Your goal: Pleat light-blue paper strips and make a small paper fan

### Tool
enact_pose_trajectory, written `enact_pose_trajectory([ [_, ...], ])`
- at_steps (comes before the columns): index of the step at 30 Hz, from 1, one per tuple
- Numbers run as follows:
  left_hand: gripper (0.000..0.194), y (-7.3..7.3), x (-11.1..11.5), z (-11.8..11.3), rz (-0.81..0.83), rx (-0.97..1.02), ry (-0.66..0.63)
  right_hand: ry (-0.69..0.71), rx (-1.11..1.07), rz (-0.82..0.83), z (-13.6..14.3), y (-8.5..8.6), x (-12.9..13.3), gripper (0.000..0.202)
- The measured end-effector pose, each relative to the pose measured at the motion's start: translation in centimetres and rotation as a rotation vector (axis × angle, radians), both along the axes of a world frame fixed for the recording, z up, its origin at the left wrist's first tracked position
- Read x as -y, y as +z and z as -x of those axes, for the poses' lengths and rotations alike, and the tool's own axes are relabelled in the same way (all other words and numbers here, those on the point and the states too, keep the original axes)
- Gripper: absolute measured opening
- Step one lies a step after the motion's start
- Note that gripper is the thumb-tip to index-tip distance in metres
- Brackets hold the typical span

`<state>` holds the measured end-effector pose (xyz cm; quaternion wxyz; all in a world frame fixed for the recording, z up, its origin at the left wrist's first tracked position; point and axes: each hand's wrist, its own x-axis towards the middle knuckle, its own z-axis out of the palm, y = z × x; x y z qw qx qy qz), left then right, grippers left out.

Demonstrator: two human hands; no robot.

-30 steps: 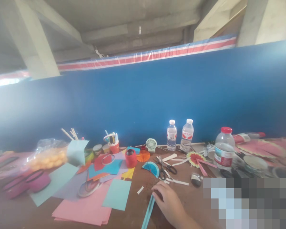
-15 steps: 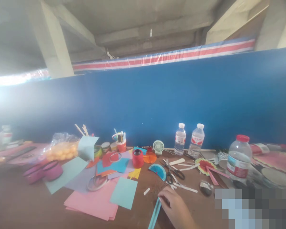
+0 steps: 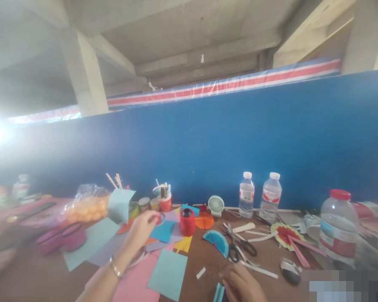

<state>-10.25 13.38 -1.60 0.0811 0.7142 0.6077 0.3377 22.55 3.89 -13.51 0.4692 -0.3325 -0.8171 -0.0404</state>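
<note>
My left hand, a bracelet on its wrist, reaches across the papers. Its fingers are pinched at a clear tape roll, partly covered by the fingertips. At the bottom, the curled fingers of my right hand are at the top end of a blue folded paper strip, which runs out of the picture. Beyond the right hand lie black-handled scissors and a pleated blue paper fan. A light blue paper square is between the two arms.
A red spool, an orange paper fan and a small white fan stand or lie farther back. Water bottles are behind the scissors, a large red-capped bottle at right. White paper scraps and purple tape rolls lie about.
My left hand has come into view and reached the tape roll on the papers. My right hand and the blue strip sit slightly lower and farther right; the whole view has shifted too.
</note>
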Motion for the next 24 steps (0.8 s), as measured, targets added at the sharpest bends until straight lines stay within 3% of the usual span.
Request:
enact_pose_trajectory([
  [5,0.032,1.9,-9.2,2.9,-0.173,-0.059,0.156,-0.056,0.033,-0.106,0.0,-0.7,-1.2,0.016],
  [8,0.039,2.1,-12.8,4.1,-0.116,-0.095,0.17,-0.095,0.049,-0.106,0.1,-0.4,-1.4,0.016],
  [11,0.041,1.5,-15.2,4.3,-0.044,-0.116,0.177,-0.132,0.07,-0.078,0.2,-0.3,-1.5,0.015],
  [15,0.034,0.9,-16.2,3.9,-0.032,-0.124,0.159,-0.142,0.071,-0.015,-0.1,-1.1,-1.9,0.017],
  [18,0.031,1.4,-15.9,3.7,-0.045,-0.117,0.129,-0.133,0.103,0.044,-0.3,-1.8,-2.1,0.019],
  [21,0.031,3.1,-15.3,3.4,-0.101,-0.085,0.118,-0.118,0.128,0.094,-0.5,-2.1,-2.3,0.019],
  [24,0.031,5.8,-14.5,3.0,-0.217,-0.055,0.15,-0.093,0.116,0.074,-0.5,-2.4,-2.5,0.019],
])
